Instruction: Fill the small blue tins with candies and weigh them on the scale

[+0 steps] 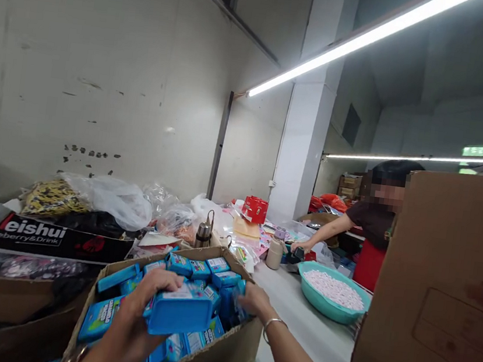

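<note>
My left hand (143, 301) is closed around a blue plastic box (181, 311) with a printed label on top, held above an open cardboard carton (225, 343). Many similar blue boxes (178, 264) fill the carton, lying at various angles. At the carton's right side is my right hand (255, 300), its fingers blurred and partly hidden beside the blue boxes there. Whether it grips one of them cannot be made out.
Right of the carton, a turquoise basin (331, 309) of small pale pieces stands on the white table (303, 353). A tall cardboard box (439, 287) blocks the right. Bottles (276, 250), plastic bags (111, 200) and a co-worker (368, 226) are farther back.
</note>
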Demonstrator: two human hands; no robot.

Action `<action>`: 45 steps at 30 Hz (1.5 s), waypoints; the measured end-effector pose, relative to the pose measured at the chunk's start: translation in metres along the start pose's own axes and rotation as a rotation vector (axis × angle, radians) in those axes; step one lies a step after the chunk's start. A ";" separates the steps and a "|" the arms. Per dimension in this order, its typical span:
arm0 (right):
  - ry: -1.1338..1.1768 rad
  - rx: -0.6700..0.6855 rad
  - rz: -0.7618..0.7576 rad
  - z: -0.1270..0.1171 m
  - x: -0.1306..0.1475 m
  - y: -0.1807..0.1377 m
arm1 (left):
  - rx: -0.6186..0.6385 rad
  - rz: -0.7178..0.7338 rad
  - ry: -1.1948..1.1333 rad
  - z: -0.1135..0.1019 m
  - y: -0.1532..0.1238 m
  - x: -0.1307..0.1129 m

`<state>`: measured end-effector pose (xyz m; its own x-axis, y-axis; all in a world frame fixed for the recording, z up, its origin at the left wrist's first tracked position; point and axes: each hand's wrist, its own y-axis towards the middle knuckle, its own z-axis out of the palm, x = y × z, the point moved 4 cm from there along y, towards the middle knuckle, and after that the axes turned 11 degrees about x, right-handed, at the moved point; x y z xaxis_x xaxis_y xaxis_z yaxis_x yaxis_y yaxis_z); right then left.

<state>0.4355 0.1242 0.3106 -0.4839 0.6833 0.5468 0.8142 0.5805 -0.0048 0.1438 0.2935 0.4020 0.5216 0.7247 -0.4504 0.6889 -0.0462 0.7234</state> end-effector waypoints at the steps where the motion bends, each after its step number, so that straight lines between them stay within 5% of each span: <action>1: 0.083 -0.006 -0.022 -0.012 0.000 -0.010 | -0.053 -0.152 -0.232 0.009 -0.009 0.000; 4: 0.703 0.043 -0.215 -0.040 -0.002 -0.062 | -0.124 -0.621 -1.066 0.061 -0.037 -0.002; 7: 1.436 0.016 -0.369 -0.049 -0.013 -0.137 | -0.041 -0.935 -1.556 0.119 -0.047 -0.021; 12: 1.924 -0.116 -0.207 -0.027 -0.043 -0.260 | 0.172 -1.345 -2.103 0.191 -0.042 -0.076; 16: 2.099 -0.207 -0.154 -0.004 -0.063 -0.331 | 0.283 -1.426 -2.141 0.221 -0.046 -0.109; 18: 1.987 -0.389 -0.151 0.007 -0.074 -0.362 | 0.343 -1.455 -2.179 0.232 -0.053 -0.119; 21: 1.429 -0.747 -0.133 0.014 -0.079 -0.410 | 0.477 -1.520 -2.275 0.247 -0.069 -0.130; 25: 0.777 -0.833 -0.046 0.020 -0.058 -0.454 | 0.624 -1.560 -2.363 0.259 -0.089 -0.144; 34: 0.838 -1.013 0.033 0.045 -0.058 -0.469 | 0.735 -1.496 -2.355 0.269 -0.119 -0.166; 37: 0.809 -0.778 -0.031 0.024 -0.052 -0.481 | 0.727 -1.461 -2.246 0.266 -0.120 -0.155; 42: 0.102 0.069 -0.176 -0.028 0.019 -0.472 | 0.949 -1.373 -2.137 0.249 -0.119 -0.162; 45: -0.329 0.128 -0.229 -0.035 0.043 -0.451 | 1.001 -1.324 -2.165 0.245 -0.122 -0.174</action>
<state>0.0590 -0.1234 0.3660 -0.7410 0.6234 0.2494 0.6376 0.7698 -0.0296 0.0924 0.0049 0.2642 -0.8729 -0.4267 -0.2365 0.4569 -0.8850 -0.0897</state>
